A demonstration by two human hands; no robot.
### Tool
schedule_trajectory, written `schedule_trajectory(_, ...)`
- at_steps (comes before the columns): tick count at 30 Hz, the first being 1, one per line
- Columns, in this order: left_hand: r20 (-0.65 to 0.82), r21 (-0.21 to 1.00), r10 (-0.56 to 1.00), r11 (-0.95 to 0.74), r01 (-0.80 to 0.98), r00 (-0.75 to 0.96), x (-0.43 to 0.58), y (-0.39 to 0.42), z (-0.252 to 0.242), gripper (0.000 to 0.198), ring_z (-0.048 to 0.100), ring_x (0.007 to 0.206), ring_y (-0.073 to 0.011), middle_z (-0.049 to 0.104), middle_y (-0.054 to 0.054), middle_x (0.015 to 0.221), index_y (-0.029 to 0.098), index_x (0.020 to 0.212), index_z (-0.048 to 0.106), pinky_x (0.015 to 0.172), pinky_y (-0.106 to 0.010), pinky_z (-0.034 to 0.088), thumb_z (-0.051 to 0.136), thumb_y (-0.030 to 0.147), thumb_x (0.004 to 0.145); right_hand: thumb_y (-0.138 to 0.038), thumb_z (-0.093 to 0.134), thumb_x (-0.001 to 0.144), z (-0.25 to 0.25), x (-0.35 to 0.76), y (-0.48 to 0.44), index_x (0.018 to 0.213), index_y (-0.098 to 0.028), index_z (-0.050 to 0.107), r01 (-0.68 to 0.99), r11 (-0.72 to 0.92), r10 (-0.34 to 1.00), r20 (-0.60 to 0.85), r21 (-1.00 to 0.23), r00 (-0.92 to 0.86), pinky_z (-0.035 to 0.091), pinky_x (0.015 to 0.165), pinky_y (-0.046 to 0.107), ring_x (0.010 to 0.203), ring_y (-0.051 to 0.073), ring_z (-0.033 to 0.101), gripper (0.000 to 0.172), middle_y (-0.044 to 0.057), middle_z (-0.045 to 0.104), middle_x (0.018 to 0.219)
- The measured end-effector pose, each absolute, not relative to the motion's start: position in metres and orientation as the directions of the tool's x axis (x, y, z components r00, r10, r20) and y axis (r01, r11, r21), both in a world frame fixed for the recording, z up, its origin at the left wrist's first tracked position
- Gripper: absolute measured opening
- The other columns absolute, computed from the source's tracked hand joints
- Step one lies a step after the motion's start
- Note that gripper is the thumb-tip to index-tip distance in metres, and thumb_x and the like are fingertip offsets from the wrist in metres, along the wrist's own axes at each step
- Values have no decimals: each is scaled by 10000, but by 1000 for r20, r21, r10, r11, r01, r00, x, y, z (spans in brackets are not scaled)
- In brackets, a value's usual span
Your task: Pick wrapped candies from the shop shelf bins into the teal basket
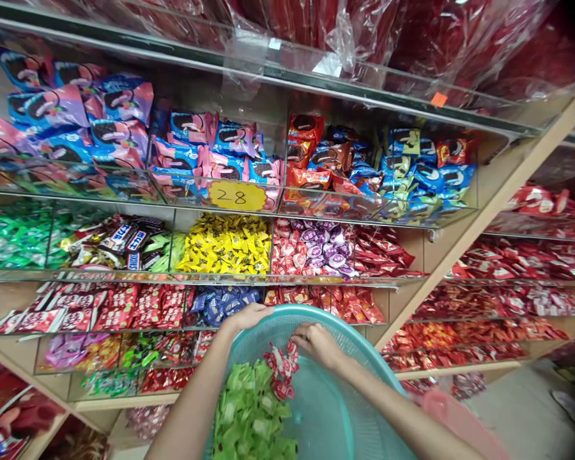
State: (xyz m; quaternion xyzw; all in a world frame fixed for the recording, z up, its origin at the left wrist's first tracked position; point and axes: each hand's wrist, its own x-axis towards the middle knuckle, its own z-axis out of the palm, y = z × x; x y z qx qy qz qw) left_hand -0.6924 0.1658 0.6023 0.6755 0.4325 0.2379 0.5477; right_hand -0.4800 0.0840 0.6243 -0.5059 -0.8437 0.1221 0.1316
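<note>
A teal plastic basket (359, 338) is tilted in front of the shelves. My left hand (253, 315) is closed over its far rim, thumb side toward the shelf. Inside, on the left, lies a heap of green-wrapped candies (252, 409). A few red-and-white wrapped candies (282, 369) sit beside and partly on that heap. My right hand (319, 344) reaches into the basket with its fingers curled, pinching the edge of a red-and-white candy at the top of this small cluster. Its fingertips are partly hidden.
Glass-fronted shelves hold yellow-wrapped candies (225, 246), purple-wrapped candies (328, 246) and blue cookie packs (227, 137). A yellow price tag (237, 195) reads 28. A slanted wooden divider (460, 236) stands at right. Below it, a pink basket (460, 425) rests near the floor.
</note>
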Motion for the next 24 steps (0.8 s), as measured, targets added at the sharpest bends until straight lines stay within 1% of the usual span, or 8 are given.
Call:
schedule_trajectory(4, -170, 947, 845, -3, 321, 508, -693, 166, 601, 600, 437, 623, -120, 565, 11, 632, 111, 788, 656, 586, -231, 336, 520, 667, 611, -324, 394, 863, 612, -486, 87, 829, -201, 665, 800, 384, 921, 129, -462, -368, 426, 707, 252, 769, 163, 595, 300, 39, 670, 829)
schedule_trajectory(8, -169, 943, 846, -10, 331, 506, -693, 167, 598, 603, 399, 571, -100, 522, 28, 573, 113, 730, 645, 546, -223, 299, 513, 687, 600, -330, 396, 849, 598, -490, 84, 811, -206, 673, 795, 314, 948, 125, -519, -293, 429, 674, 256, 737, 169, 596, 306, 31, 675, 807)
schedule_trajectory(11, -163, 947, 848, -9, 322, 504, -693, 167, 598, 610, 380, 555, -91, 501, 37, 561, 111, 723, 639, 537, -221, 286, 514, 694, 592, -339, 419, 836, 589, -491, 81, 826, -211, 678, 786, 282, 956, 94, -550, -277, 434, 670, 262, 719, 171, 601, 289, 25, 680, 798)
schedule_trajectory(14, -173, 949, 847, 6, 315, 503, -693, 166, 599, 609, 376, 552, -88, 497, 40, 560, 111, 722, 635, 534, -219, 282, 516, 694, 590, -343, 449, 822, 585, -490, 79, 828, -213, 670, 799, 271, 958, 67, -537, -280, 436, 700, 269, 758, 178, 607, 256, 20, 680, 800)
schedule_trajectory(17, -168, 951, 851, 7, 309, 497, -693, 166, 600, 613, 372, 543, -87, 497, 40, 550, 107, 708, 633, 526, -219, 280, 520, 697, 582, -352, 467, 823, 597, -491, 77, 892, -209, 649, 845, 275, 960, 87, -459, -265, 429, 758, 281, 848, 190, 598, 241, 37, 671, 889)
schedule_trajectory(20, -158, 960, 849, 12, 281, 504, -693, 167, 597, 604, 392, 544, -90, 530, 27, 569, 105, 720, 642, 529, -219, 293, 528, 683, 591, -356, 439, 851, 632, -493, 78, 969, -201, 618, 850, 356, 934, 187, -388, -305, 426, 771, 271, 876, 182, 592, 265, 59, 647, 961)
schedule_trajectory(22, -162, 967, 842, 31, 254, 514, -694, 167, 595, 598, 419, 551, -96, 566, 11, 603, 108, 753, 653, 539, -221, 312, 534, 673, 599, -346, 392, 878, 665, -495, 81, 957, -202, 611, 819, 444, 887, 308, -364, -344, 431, 736, 252, 821, 159, 596, 273, 53, 640, 921)
schedule_trajectory(24, -174, 969, 840, 54, 240, 514, -694, 167, 594, 594, 438, 552, -101, 585, 1, 621, 110, 779, 659, 547, -223, 327, 539, 665, 604, -333, 374, 890, 700, -496, 87, 939, -202, 608, 787, 516, 819, 465, -339, -337, 428, 710, 240, 791, 142, 586, 273, 44, 632, 893)
